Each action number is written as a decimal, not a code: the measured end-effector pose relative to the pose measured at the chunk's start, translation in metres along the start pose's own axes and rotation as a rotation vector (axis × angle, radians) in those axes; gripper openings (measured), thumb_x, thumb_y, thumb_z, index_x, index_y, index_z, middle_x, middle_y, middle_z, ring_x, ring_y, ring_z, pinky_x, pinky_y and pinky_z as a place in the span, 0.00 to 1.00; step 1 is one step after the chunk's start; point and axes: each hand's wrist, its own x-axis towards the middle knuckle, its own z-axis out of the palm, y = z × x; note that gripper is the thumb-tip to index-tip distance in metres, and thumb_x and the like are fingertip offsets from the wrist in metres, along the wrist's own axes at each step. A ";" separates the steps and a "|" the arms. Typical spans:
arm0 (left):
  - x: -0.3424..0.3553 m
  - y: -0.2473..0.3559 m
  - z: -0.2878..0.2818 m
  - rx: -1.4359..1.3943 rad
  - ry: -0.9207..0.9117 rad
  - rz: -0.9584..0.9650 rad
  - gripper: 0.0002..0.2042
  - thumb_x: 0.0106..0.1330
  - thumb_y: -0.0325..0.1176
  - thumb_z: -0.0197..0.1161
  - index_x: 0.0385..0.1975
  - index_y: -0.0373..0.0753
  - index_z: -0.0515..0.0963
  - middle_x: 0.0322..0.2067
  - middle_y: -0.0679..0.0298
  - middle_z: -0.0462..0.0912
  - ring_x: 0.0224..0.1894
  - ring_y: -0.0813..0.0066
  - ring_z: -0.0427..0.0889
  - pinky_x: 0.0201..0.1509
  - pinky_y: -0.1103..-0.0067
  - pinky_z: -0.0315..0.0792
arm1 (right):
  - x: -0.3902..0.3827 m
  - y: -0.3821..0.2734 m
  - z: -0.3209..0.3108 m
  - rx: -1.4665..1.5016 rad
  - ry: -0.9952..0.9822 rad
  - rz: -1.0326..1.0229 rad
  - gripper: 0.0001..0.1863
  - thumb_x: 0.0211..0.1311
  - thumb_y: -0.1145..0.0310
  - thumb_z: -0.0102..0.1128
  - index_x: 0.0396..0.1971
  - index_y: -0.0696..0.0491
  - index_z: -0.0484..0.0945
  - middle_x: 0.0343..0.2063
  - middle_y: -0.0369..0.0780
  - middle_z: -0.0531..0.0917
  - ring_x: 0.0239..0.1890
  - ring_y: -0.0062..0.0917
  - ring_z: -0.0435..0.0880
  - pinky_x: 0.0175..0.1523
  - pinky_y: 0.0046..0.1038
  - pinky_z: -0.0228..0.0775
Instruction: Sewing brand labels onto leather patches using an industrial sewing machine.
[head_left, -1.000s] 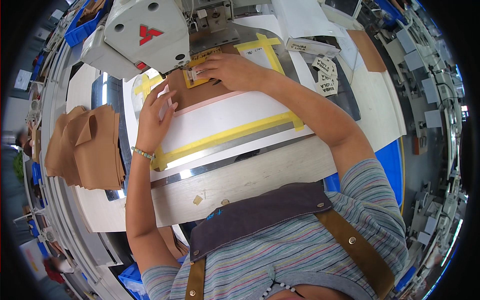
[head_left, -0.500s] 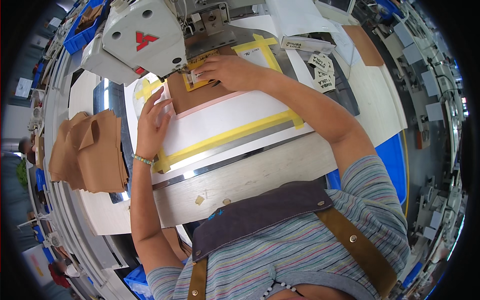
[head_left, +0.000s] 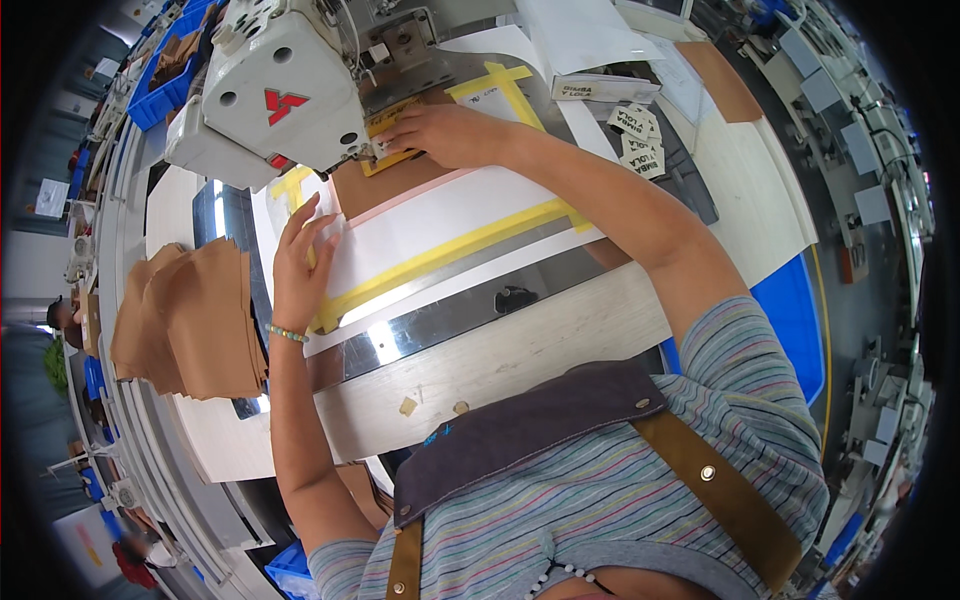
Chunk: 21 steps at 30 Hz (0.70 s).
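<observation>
My right hand (head_left: 445, 137) lies over a yellow-edged template (head_left: 388, 163) near the sewing machine's needle area. Its fingers are drawn together and bent down; what they grip, if anything, is hidden under the palm. Beneath the template is a brown panel (head_left: 382, 190) with a pink strip along its near edge. It rests on a white sheet (head_left: 415, 228) bordered with yellow tape (head_left: 440, 262). Fingers apart, my left hand (head_left: 300, 262) touches the sheet's left side, beside the panel's corner. The white sewing machine head (head_left: 290, 85) stands above, just beyond my left hand.
A pile of brown pieces (head_left: 190, 320) lies at the left. Cream printed labels (head_left: 640, 140) and a narrow box (head_left: 605, 87) sit at the right. Blue bins (head_left: 160, 90) stand far left, another bin (head_left: 790, 320) at right. A small black object (head_left: 515, 298) lies on the metal plate (head_left: 450, 315).
The taped white sheet and brown panel have slid away from me, with both hands moving along. More of the metal plate and the small black object now show. The view has shifted slightly.
</observation>
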 end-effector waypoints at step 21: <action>0.042 0.011 0.036 0.123 0.022 0.274 0.20 0.69 0.27 0.67 0.61 0.34 0.80 0.67 0.57 0.79 0.71 0.48 0.71 0.77 0.65 0.66 | -0.069 -0.001 -0.041 0.241 0.565 0.354 0.16 0.72 0.75 0.53 0.55 0.52 0.83 0.51 0.41 0.85 0.54 0.41 0.81 0.61 0.39 0.74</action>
